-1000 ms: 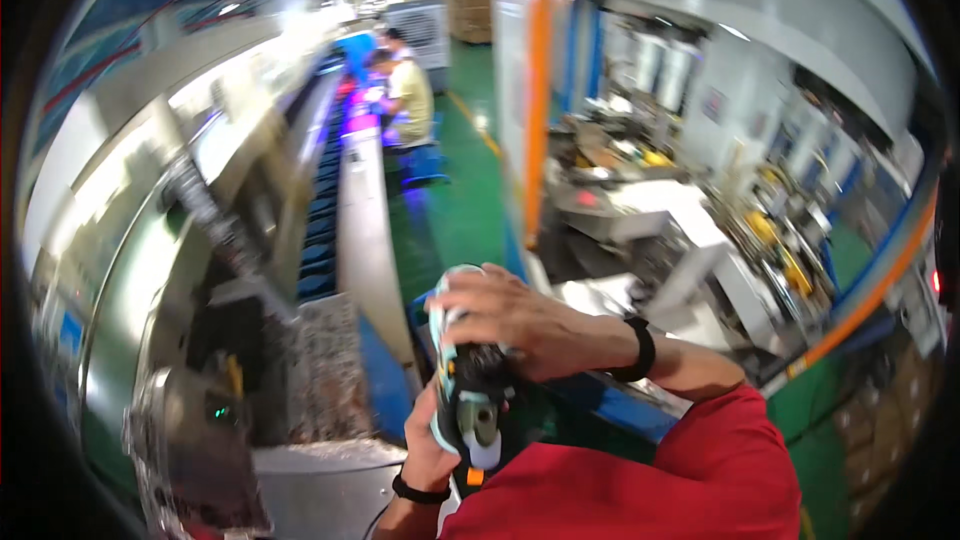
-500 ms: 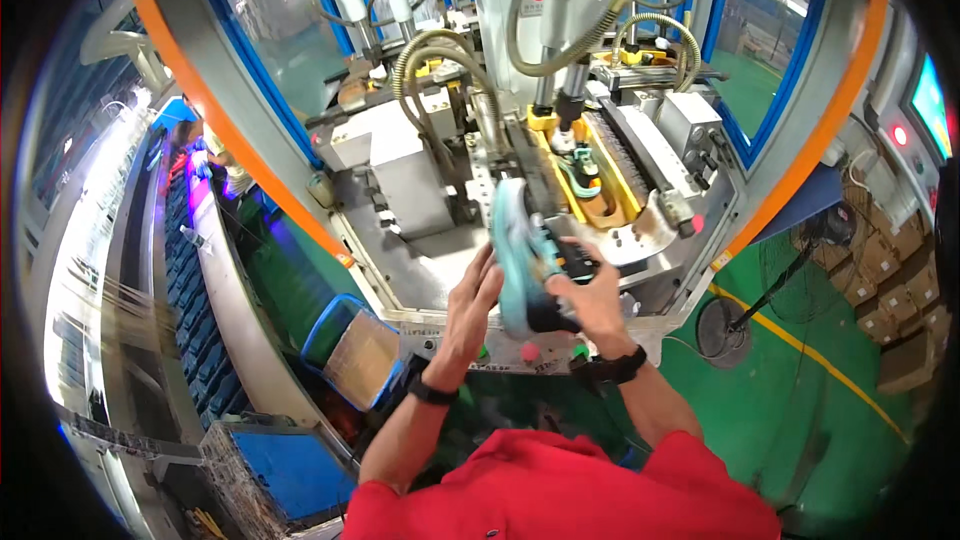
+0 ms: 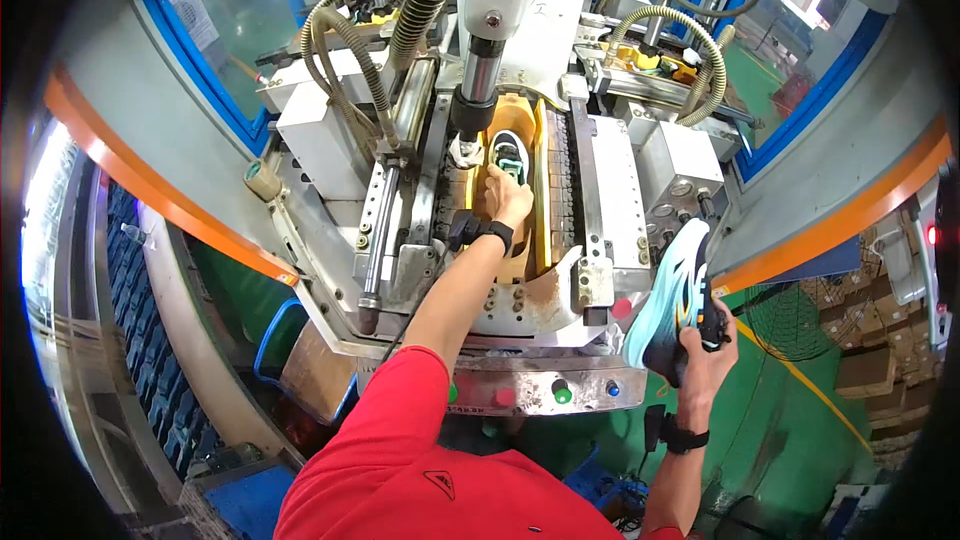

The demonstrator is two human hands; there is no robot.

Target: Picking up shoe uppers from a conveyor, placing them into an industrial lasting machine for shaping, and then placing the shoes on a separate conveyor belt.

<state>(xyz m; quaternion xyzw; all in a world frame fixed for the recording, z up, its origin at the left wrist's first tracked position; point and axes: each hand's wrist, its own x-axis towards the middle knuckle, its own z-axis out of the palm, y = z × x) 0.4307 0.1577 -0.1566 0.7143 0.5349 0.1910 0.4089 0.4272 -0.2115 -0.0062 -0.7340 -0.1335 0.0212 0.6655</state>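
Note:
My left hand (image 3: 508, 200) reaches into the yellow-lined bed (image 3: 543, 175) of a press, its fingers closed on the near end of a shoe (image 3: 509, 152) with dark, white and teal parts. The fingers partly cover that shoe. Off to the right, outside the bed, my right hand (image 3: 706, 360) grips a second shoe (image 3: 668, 295), light teal with a black collar and orange marks. This one is held tilted, with its far end raised beside the machine's front corner.
A metal plunger (image 3: 478, 90) hangs at the bed's left, close to my left hand. Ribbed hoses (image 3: 345, 25) arch over the machine. Buttons line the front panel (image 3: 535, 387). A black fan (image 3: 790, 325) and cardboard boxes (image 3: 868, 375) stand at right, a conveyor (image 3: 200, 310) at left.
My left hand has let go of the teal shoe and reached forward onto the shoe in the press. My right hand has carried the teal shoe rightward. The view has shifted closer to the press.

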